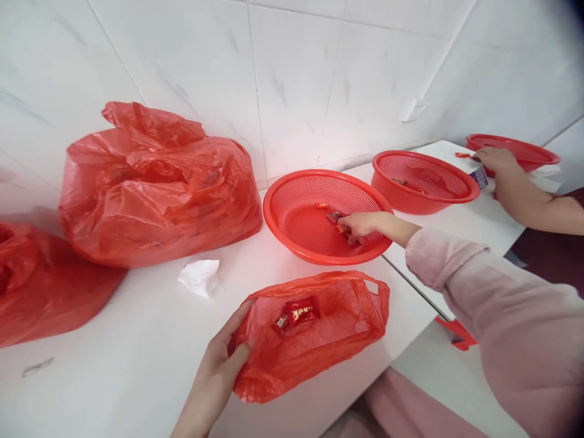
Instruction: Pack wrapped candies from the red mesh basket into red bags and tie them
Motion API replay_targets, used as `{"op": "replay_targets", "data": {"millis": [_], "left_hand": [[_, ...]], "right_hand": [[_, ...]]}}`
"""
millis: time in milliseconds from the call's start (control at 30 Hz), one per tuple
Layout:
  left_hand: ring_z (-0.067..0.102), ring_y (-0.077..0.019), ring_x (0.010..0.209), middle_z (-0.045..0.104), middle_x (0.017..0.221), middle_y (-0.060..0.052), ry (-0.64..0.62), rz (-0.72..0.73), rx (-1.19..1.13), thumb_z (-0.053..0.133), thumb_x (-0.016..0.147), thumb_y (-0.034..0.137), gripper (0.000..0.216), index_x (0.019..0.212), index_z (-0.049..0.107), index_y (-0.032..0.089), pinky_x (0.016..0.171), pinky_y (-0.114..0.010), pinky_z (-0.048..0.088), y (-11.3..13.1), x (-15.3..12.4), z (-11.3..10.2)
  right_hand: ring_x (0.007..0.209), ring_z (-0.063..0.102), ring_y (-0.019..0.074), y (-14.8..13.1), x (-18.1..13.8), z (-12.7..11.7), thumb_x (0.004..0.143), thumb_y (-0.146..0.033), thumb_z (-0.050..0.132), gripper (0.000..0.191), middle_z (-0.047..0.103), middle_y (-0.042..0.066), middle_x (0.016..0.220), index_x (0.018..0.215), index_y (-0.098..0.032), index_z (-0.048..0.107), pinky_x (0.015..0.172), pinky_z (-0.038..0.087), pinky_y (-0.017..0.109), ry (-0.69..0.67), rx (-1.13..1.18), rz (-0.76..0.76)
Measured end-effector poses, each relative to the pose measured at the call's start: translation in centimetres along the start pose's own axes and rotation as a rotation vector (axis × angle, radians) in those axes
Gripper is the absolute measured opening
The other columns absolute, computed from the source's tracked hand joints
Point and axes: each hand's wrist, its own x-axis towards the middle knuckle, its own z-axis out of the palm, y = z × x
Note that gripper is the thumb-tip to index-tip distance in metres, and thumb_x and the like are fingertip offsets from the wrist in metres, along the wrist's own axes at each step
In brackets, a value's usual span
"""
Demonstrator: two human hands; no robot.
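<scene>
The right hand [359, 227], grip seemingly closed on a packet [343, 229], is far and slightly right of the red bag [314, 353] the left hand [221, 359] pinches.

No lettering can be read (the gold-printed red packet [303, 311] is too blurred).

Glossy, crinkled plastic bag [319, 356]

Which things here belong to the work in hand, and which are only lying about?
In use:
small red bag, gripped by the left hand
nearest red basket, the right hand inside it
wrapped packets in both

Seemingly just lying about:
crumpled white scrap
small translucent scrap
larger red bags, untouched, role unclear
</scene>
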Motion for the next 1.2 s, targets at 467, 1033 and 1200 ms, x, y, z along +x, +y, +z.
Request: {"op": "replay_targets", "data": {"millis": [467, 1033, 1200], "left_hand": [[0.055, -0.0320, 0.124, 0.053, 0.142, -0.010, 0.006, -0.027, -0.059, 0.056, 0.081, 0.031, 0.073, 0.149, 0.035, 0.018, 0.100, -0.041, 0.048, -0.3, 0.1, 0.2], [0.056, -0.0322, 0.122, 0.054, 0.140, -0.010, -0.030, -0.016, -0.058, 0.055, 0.082, 0.030, 0.073, 0.150, 0.031, 0.018, 0.099, -0.040, 0.047, -1.0, 0.3, -0.1], [0.053, -0.0318, 0.125, 0.052, 0.142, -0.009, -0.036, -0.006, -0.058, 0.055, 0.083, 0.029, 0.071, 0.150, 0.033, 0.019, 0.104, -0.040, 0.043, -1.0, 0.2, 0.0]], "right_hand": [[0.078, 0.062, 0.0166, -11.8, -11.0, 0.9, 0.085, -0.043, 0.061, 0.020, 0.070, 0.001, 0.089, 0.091, -0.024, 0.061, 0.064, 0.044, 0.028, 0.040, 0.331, -0.588], [0.076, 0.060, 0.0195, -2.8, 0.1, 0.5, 0.072, -0.013, 0.061, 0.013, 0.066, 0.006, 0.085, 0.083, -0.019, 0.063, 0.064, 0.040, 0.028, 0.067, -0.092, -0.150], [0.085, 0.061, 0.0171, -4.0, -1.4, -1.1, 0.083, -0.020, 0.050, 0.026, 0.065, 0.005, 0.104, 0.108, -0.023, 0.056, 0.069, 0.042, 0.027, 0.208, -0.005, -0.234]]}}
